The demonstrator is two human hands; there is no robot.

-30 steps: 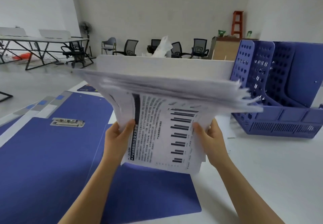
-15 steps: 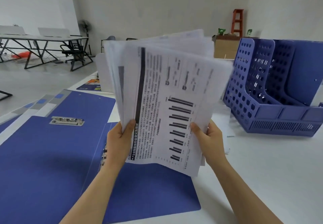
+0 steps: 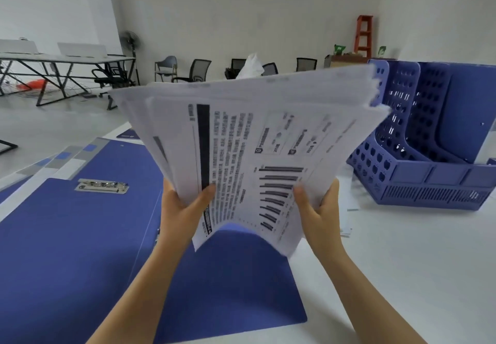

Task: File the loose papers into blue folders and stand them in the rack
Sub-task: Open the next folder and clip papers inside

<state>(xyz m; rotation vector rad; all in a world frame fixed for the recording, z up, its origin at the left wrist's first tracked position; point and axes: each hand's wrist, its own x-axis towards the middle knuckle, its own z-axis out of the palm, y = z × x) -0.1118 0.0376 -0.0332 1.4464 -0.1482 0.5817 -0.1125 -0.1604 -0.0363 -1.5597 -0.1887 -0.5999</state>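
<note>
**Head view: paper stack gripped in both hands**

Far left, an open blue folder [image 3: 67, 236] lies flat on the white table [image 3: 402, 276], matte cover, shiny metal clip [image 3: 102, 186] near its top. Left hand [image 3: 182, 209] grips the loose papers [image 3: 255, 134] at their lower edge, thumb on top; right hand [image 3: 319, 215] grips the same edge. The printed sheets fan upward, bowed, above the folder, hiding part of it. Right: perforated blue plastic rack [image 3: 429, 180], upright dividers, its near corner blocked by the sheets.

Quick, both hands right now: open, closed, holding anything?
Left hand: closed, gripping the paper stack at its near edge.
Right hand: closed, gripping the same stack.
</note>
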